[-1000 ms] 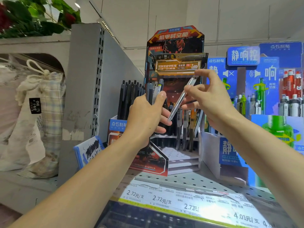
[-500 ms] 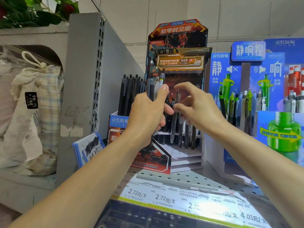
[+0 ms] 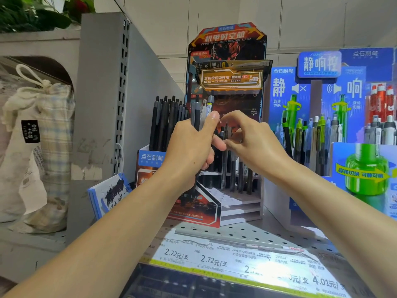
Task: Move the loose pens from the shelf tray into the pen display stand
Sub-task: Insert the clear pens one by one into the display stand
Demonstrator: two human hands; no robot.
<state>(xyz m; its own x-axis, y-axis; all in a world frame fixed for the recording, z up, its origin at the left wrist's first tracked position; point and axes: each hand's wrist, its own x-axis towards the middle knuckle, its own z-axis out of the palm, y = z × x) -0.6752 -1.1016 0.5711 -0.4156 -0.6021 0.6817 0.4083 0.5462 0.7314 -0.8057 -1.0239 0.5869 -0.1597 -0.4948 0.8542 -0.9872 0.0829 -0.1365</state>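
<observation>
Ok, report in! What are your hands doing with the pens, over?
Left hand grips a bundle of pens, upright. Right hand empty, fingers loosely curled beside the bundle. Pen display stand right behind, nothing blocking it.

Bundle of pens point(image 3: 200, 114) in left grip point(image 3: 191, 147): showing grey, black and clear barrels. Display stand point(image 3: 227, 52) behind it: wearing black and red with orange lettering. Right of the right grip point(image 3: 251, 138), blue display point(image 3: 318, 87) carrying green pens. Far left, cloth bag point(image 3: 43, 117) showing pale cream with faded plaid. Shelf point(image 3: 247, 233): grey, dotted with holes.
</observation>
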